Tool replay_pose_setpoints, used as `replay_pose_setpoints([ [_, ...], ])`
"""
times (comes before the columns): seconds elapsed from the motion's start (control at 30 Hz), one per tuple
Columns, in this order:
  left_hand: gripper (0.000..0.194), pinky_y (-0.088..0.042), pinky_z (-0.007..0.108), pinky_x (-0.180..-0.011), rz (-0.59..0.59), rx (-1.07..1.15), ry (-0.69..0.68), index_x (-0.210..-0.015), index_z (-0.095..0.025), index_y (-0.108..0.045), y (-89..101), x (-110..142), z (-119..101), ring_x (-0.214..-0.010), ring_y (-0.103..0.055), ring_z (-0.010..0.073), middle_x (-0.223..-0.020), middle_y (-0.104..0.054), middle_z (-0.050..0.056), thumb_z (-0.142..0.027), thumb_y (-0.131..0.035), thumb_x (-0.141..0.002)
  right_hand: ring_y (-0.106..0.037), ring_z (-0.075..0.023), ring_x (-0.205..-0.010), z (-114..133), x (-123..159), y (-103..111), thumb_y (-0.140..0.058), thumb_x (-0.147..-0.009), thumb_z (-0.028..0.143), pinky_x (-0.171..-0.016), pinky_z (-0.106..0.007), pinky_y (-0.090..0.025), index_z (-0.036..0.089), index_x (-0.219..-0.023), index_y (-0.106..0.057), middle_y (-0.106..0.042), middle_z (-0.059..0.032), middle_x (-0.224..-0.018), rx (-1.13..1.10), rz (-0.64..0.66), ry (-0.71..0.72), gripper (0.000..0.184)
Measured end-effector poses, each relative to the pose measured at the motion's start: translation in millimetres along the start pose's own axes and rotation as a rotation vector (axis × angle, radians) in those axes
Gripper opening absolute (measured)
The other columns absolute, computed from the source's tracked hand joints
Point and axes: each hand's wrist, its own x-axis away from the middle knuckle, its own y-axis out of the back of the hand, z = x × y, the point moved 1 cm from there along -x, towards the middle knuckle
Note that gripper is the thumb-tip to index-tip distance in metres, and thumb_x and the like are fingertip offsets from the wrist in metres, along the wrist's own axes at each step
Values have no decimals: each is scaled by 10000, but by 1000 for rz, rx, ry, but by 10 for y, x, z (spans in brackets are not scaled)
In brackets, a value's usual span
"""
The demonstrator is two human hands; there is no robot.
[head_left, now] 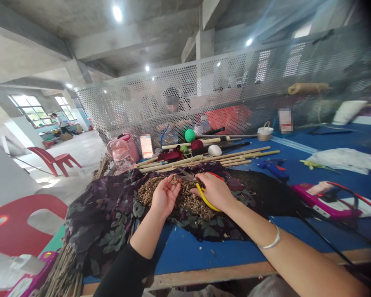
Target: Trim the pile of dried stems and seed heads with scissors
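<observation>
My right hand (214, 192) grips a pair of scissors (207, 200) with yellow and red handles. Their metal blades point left, close to the fingertips of my left hand (166, 194). That hand is turned palm up with its fingers curled, and a small brown dried piece (174, 180) shows at the fingertips. Beneath both hands lies a heap of short brown dried plant bits (198, 206), spread on a dark patterned cloth (108, 210). The cloth covers part of the blue table (185, 247).
Long bamboo sticks (247, 154), a green ball (190, 135) and a white ball (214, 150) lie behind the heap. At right are a blue glue gun (273, 168) and a magenta power strip (324, 202). Bundled stems (63, 268) hang at left. A perforated metal screen (173, 99) closes the back.
</observation>
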Motion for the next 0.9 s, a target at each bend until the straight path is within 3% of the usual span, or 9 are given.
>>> replay_pose_setpoints([
  [0.1,330,-543,283,-728,52,40,49,-872,-96,-616,-12,29,-21,-779,-645,163,-862,-657,114,-387,-463,-846,-553,-236,-909,25,6,6,-570,-760,521,-779,-314,-413,192,-1107,-536,-595,-92,-930,-12,1,48,479],
  [0.23,444,-541,305,-735,59,38,97,-903,-75,-616,-34,76,1,-807,-645,191,-887,-655,141,-475,-433,-840,-542,-243,-897,50,9,1,-591,-731,544,-783,-333,-411,176,-1102,-538,-580,-99,-929,-12,-13,59,525],
  [0.47,276,-559,282,-663,-44,69,98,-836,-82,-602,-27,47,48,-729,-659,165,-813,-656,105,-257,-393,-883,-544,-234,-871,35,7,-3,-585,-741,524,-760,-333,-423,174,-1088,-534,-572,-85,-904,-80,-53,96,496],
  [0.63,82,-545,177,-582,-107,-27,97,-772,-84,-595,-20,20,58,-744,-671,158,-743,-652,67,-94,-520,-805,-552,-238,-876,-2,-15,6,-593,-742,505,-775,-347,-438,175,-1068,-536,-583,-85,-913,-161,-102,85,468],
  [0.73,72,-534,144,-541,-128,-90,67,-814,-90,-610,-14,10,72,-719,-669,131,-807,-663,70,-77,-540,-798,-555,-248,-891,-31,-27,4,-591,-745,499,-790,-361,-442,167,-1065,-540,-589,-97,-922,-169,-121,56,463],
  [0.9,84,-535,137,-523,-121,-112,46,-766,-94,-600,-5,10,84,-651,-654,100,-733,-646,50,-68,-531,-807,-562,-251,-903,-38,-26,-17,-604,-733,501,-799,-370,-447,170,-1072,-543,-596,-101,-939,-186,-111,52,478],
])
